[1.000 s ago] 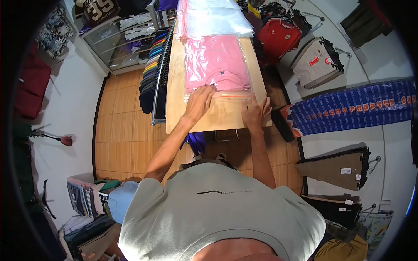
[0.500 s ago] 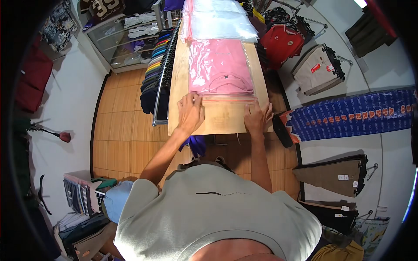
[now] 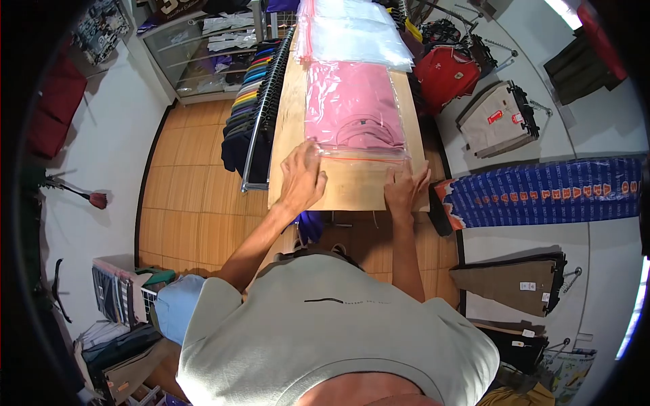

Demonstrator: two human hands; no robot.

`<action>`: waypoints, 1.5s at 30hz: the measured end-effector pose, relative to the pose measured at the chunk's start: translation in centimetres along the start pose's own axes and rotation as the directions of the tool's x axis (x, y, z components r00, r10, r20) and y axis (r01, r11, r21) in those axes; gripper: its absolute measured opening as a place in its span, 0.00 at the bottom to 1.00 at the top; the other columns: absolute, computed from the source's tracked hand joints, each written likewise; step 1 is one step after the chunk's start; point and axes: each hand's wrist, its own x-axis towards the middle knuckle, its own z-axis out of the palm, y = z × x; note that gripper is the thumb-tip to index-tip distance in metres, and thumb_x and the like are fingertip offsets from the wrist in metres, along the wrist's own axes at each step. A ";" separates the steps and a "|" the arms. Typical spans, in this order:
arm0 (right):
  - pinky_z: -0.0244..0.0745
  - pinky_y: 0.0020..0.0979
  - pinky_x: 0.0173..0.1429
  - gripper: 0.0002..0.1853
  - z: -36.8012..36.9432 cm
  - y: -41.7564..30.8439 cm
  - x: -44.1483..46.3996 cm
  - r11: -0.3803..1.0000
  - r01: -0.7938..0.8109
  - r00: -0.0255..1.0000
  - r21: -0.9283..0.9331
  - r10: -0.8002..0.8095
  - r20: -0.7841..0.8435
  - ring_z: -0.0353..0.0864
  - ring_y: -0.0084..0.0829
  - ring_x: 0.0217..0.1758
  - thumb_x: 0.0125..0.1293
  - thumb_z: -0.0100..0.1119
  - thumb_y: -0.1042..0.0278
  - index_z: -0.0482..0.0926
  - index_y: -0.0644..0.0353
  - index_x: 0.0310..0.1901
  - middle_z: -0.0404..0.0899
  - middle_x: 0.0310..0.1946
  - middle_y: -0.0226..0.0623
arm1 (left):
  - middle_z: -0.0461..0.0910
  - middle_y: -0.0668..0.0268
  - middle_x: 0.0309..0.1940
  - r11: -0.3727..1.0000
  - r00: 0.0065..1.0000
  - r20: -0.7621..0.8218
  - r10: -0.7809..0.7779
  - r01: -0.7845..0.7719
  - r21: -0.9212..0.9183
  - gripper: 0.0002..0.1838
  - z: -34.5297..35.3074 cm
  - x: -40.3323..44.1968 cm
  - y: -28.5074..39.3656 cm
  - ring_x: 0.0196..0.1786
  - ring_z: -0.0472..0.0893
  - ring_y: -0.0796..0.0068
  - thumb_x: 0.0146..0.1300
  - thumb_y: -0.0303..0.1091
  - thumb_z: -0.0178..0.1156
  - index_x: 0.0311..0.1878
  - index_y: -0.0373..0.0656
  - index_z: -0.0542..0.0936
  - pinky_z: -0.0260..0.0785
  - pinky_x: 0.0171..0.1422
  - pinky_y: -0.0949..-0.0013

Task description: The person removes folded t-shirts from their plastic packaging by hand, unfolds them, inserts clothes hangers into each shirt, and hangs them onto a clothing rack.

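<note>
At the near edge of the clear bag (image 3: 362,155), the left corner is touched by the left hand (image 3: 302,177), the right by the right hand (image 3: 405,188); whether it is pinched cannot be told. Inside, a folded pink shirt (image 3: 354,105) is laid above the wooden table (image 3: 352,193), stacked bags (image 3: 359,40) beyond.

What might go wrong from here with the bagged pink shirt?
The left hand and right hand are at opposite corners of the plastic bag's near edge, so an uneven pull could wrinkle it.
The pink shirt lies with its collar end close to that edge, so tugging might crease it.
The stack of clear bags reaches the table's right edge; a bump might make some slide.
</note>
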 end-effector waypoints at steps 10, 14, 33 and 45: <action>0.45 0.60 0.74 0.31 -0.6 -7.3 -1.6 0.978 0.053 0.976 0.201 -0.093 0.195 0.56 0.59 0.73 0.64 0.58 0.53 0.71 0.62 0.64 0.66 0.65 0.53 | 0.59 0.52 0.69 0.988 0.988 0.081 0.134 -0.127 -0.090 0.37 0.3 0.3 0.3 0.69 0.59 0.50 0.60 0.38 0.63 0.69 0.33 0.62 0.51 0.67 0.48; 0.37 0.70 0.73 0.35 2.4 -7.6 -0.2 0.982 0.180 0.955 0.062 -0.190 0.229 0.52 0.62 0.75 0.65 0.55 0.50 0.65 0.59 0.70 0.60 0.71 0.53 | 0.67 0.55 0.64 0.966 0.987 -0.023 0.161 -0.162 -0.203 0.21 -0.3 0.8 0.2 0.65 0.64 0.53 0.59 0.36 0.62 0.55 0.39 0.76 0.51 0.65 0.51; 0.39 0.78 0.69 0.39 8.9 -9.3 7.3 0.969 0.244 0.933 0.041 -0.246 0.262 0.54 0.63 0.74 0.60 0.55 0.32 0.68 0.44 0.70 0.55 0.74 0.50 | 0.59 0.58 0.74 0.954 0.921 0.256 -0.292 0.298 0.016 0.50 8.8 21.5 -11.0 0.72 0.58 0.51 0.54 0.64 0.62 0.74 0.44 0.59 0.54 0.69 0.38; 0.34 0.84 0.64 0.33 5.7 -8.6 2.5 0.989 0.150 0.953 -0.005 -0.143 0.267 0.51 0.60 0.76 0.61 0.57 0.38 0.74 0.43 0.65 0.60 0.72 0.46 | 0.60 0.60 0.73 0.926 0.858 0.350 -0.377 0.357 0.123 0.51 9.0 22.8 -11.7 0.72 0.57 0.52 0.53 0.68 0.59 0.72 0.42 0.62 0.54 0.69 0.42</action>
